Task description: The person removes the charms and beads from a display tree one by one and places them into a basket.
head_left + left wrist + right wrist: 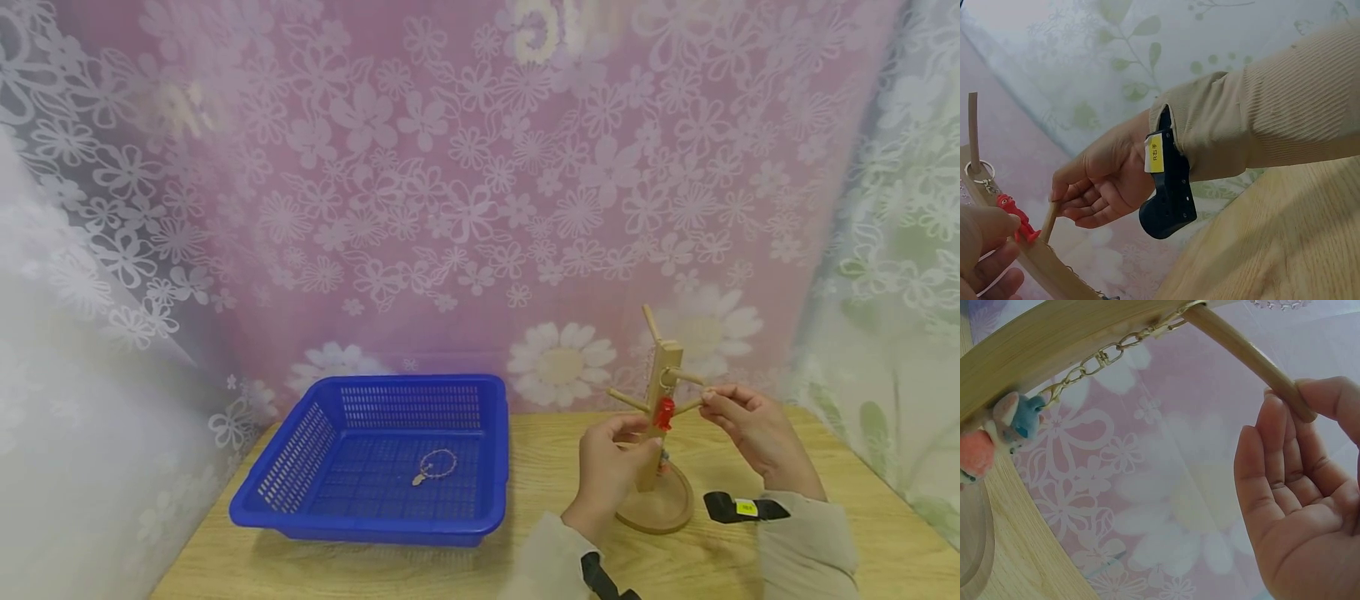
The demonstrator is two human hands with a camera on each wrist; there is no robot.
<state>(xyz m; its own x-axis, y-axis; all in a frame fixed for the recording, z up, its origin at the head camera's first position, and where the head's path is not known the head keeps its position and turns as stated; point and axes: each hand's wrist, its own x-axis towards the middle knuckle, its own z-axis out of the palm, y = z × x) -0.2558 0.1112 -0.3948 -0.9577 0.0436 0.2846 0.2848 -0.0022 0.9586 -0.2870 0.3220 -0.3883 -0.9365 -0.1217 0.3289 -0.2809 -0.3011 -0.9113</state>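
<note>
A wooden stand [647, 475] with a round base and several pegs rises at the right of the table. My left hand [609, 471] holds its post from the left, the thumb overlapping a red figure keychain [1017, 215] in the left wrist view. That keychain hangs by a metal ring [980, 170] on a peg. My right hand [753, 429] pinches the tip of a lower right peg [1254, 359] between thumb and fingers. From this peg's root a gold chain [1104, 356] hangs, bearing a plush charm [1013, 425] in blue, white and coral.
Left of the stand is a blue plastic basket [300, 523] with a beaded bracelet [438, 464] inside. The wooden table [558, 492] meets a pink flowered curtain [450, 250] at the back. Another flowered curtain [900, 333] hangs at the right.
</note>
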